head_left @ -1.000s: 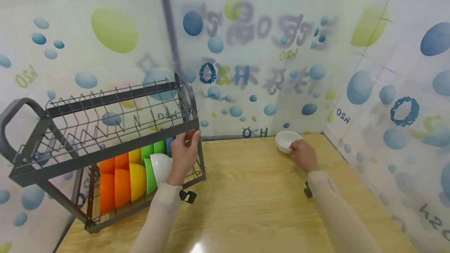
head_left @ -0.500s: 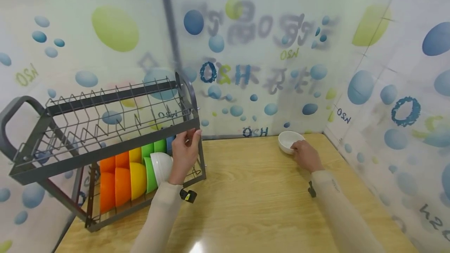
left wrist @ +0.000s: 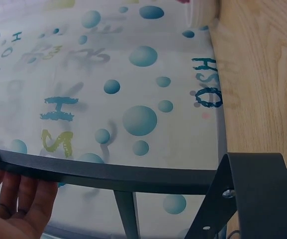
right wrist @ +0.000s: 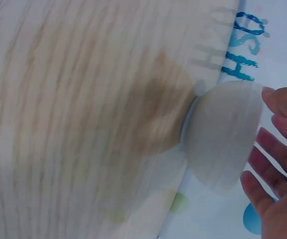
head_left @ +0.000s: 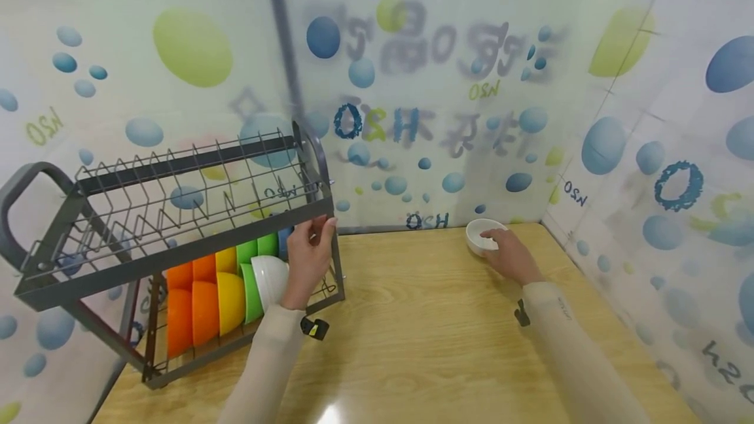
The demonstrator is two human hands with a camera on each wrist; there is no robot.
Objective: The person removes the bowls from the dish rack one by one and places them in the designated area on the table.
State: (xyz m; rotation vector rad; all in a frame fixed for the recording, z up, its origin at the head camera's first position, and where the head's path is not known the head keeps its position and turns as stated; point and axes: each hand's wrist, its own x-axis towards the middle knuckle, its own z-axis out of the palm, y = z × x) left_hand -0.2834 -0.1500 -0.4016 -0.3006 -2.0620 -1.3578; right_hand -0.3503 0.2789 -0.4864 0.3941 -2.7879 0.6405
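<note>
My left hand point(head_left: 310, 257) grips the upper tier of a dark grey two-tier dish rack point(head_left: 206, 241) near its right corner. In the left wrist view the fingers point(left wrist: 34, 199) lie under the rack's bar point(left wrist: 108, 173), the thumb over it. At the far right of the table, a small white bowl point(head_left: 476, 245) stands upright on its base. Above its near side is my right hand point(head_left: 511, 257), the index finger reaching over the opening. The right wrist view shows the thumb tip point(right wrist: 268, 91) right at the bowl's rim and the other fingers loosely spread along it.
On the rack's lower tier, orange bowls point(head_left: 205, 313), a yellow bowl point(head_left: 231, 303), green ones and a white bowl point(head_left: 272, 280) stand on edge in rows. The upper wire tier point(head_left: 188, 182) bears no dishes. Patterned curtains point(head_left: 412, 84) enclose the wooden table point(head_left: 406, 326).
The white bowl has shifted slightly to the right. My right fingers, which pinched its rim, have loosened and spread over it. The left hand has stayed on the rack.
</note>
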